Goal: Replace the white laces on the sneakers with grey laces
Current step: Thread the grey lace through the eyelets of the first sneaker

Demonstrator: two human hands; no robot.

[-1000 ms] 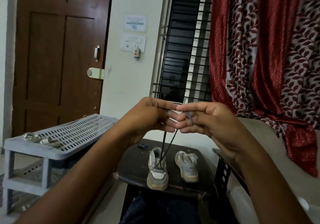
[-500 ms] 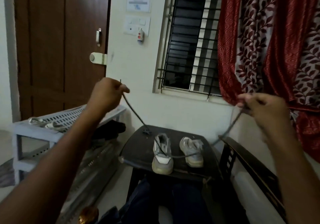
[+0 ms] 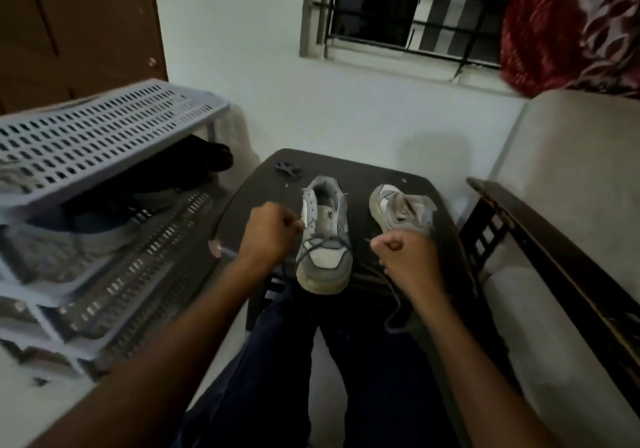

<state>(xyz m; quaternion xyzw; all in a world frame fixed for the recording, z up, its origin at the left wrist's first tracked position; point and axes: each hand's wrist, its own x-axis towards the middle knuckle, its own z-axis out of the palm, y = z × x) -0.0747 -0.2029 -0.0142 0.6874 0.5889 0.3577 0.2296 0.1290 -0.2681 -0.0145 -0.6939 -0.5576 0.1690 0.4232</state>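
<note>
Two grey-and-white sneakers stand on a dark stool [image 3: 360,176]. The left sneaker [image 3: 324,240] points toe toward me, and a grey lace [image 3: 317,244] crosses its lowest eyelets. My left hand [image 3: 272,231] is fisted on one lace end just left of that shoe. My right hand [image 3: 403,252] is fisted on the other end to the shoe's right, and that end trails down over my leg. The right sneaker [image 3: 401,210] lies behind my right hand and shows no lace. A second bundled grey lace [image 3: 287,168] rests at the stool's far left corner.
A grey plastic shoe rack [image 3: 104,125] with dark shoes on its shelves stands at the left. A dark wooden sofa arm [image 3: 540,240] and pale cushion lie to the right. A white wall, a barred window and a red curtain are behind the stool.
My hands came down from face height, spread wide apart, then dropped to either side of the left sneaker, drawing the grey lace through. The camera tilted down toward the stool.
</note>
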